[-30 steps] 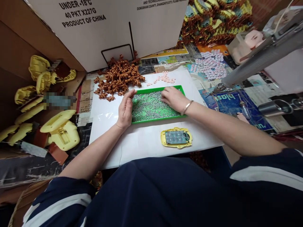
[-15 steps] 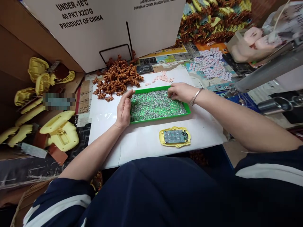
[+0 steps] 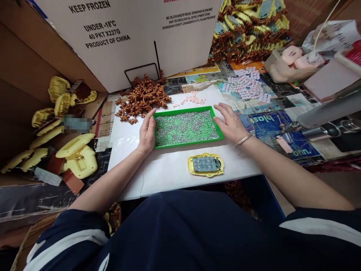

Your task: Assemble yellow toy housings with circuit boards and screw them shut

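A shallow green tray (image 3: 189,143) lies on the white work surface, scattered with many small silver screws (image 3: 194,119). My left hand (image 3: 147,131) holds the tray by its left end, thumb and fingers against the wall. At the opposite end, my right hand (image 3: 229,122) is open, fingers spread along the right rim; whether the fingertips press on it I cannot tell. Nothing shows in that hand. Nearer my body, a yellow plastic housing half (image 3: 191,165) lies with a circuit board (image 3: 205,164) set in it.
Brown branched plastic parts (image 3: 145,96) are heaped behind the tray, beside small pink pieces (image 3: 194,98). White printed pieces (image 3: 248,84) lie back right. A metal tool arm (image 3: 324,113) juts in at right. Yellow shells (image 3: 80,162) fill the left; a big carton (image 3: 135,37) stands behind.
My right hand has left the screws inside the tray and moved to its right end, its fingers now spread. The left hand keeps its hold. The camera view has shifted slightly.
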Available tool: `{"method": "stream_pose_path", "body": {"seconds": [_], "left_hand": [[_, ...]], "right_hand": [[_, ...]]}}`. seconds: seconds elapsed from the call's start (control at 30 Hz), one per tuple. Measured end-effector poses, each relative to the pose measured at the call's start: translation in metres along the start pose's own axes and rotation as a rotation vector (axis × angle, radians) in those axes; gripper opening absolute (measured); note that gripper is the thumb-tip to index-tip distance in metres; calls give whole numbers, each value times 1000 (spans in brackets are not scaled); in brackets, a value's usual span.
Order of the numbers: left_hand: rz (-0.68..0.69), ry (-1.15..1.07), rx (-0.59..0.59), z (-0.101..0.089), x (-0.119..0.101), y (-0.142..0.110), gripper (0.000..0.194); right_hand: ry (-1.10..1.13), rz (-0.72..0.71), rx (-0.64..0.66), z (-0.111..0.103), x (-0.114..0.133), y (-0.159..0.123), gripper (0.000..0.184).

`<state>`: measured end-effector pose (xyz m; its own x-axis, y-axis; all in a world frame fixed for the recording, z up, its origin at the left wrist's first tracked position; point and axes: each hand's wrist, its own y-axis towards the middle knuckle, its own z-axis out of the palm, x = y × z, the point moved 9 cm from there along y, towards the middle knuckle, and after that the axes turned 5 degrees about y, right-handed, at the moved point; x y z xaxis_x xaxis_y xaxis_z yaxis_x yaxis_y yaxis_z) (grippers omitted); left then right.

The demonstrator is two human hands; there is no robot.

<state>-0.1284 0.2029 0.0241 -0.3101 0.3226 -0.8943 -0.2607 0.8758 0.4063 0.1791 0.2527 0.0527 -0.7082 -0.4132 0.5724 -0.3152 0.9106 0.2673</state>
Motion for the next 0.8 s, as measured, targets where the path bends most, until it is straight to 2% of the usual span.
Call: {"method": "stream_pose_path", "body": {"seconds": [0.1,0.2,0.33,0.47,0.57,0.67,0.8], "left_hand": [[-180,-50,-13,0,20,2,66],[-281,-132,-1,4,34,-3,64],[-249,-128,50,4,37,-4,64],[-177,-134,79,8,36,13,66],[-138,-166,100,15,35,26,59],[-151,-191,87,17,36,33,48],[-278,-169,95,17,44,39,34]], "right_hand": [[110,199,5,6,-35,-3,50],[168,206,5,13,-40,-8,53],[281,184,17,23,-36,-5,58],[511,213,20,39,-35,16,58],[578,230,14,46,-36,33,52],[614,270,13,48,-39,43,51],[636,364,31,46,-46,50,51]]}}
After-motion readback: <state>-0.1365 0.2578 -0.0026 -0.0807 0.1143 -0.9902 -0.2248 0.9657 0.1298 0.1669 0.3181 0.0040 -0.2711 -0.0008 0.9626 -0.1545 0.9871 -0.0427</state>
